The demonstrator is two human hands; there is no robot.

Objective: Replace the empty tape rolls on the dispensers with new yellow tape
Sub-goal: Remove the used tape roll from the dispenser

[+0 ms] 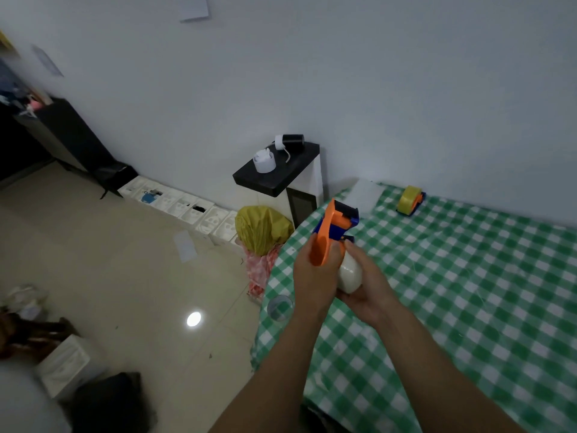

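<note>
far left: dark cabinet point(62, 135) against the wall, clutter on top too blurred to make out
floor by wall: row of white moulded trays point(187, 207), one with something blue in it
wall: paper sheet point(193, 7) stuck up high, print unreadable
beside table: yellow bag point(262, 229) on top of a pink patterned bag point(259, 273), touching the table edge
side stand point(274, 179): black top, carries a white paper roll point(264, 162) and a black roller point(292, 141) lying on its side
table edge: clear roll point(280, 307) lies flat, just left of the left wrist
left hand point(313, 279): fingers wrapped round the orange handle of the dispenser point(335, 226), held up above the table, blue head pointing away
right hand point(368, 295): cupped around a pale roll point(349, 275) sitting at the dispenser's base, fingers curled under it
table: green check cloth point(468, 292); white sheet point(367, 192) at the far corner
far right: second dispenser point(418, 200) with yellow tape point(407, 198) loaded, resting on the cloth near the wall, well apart from both hands
</note>
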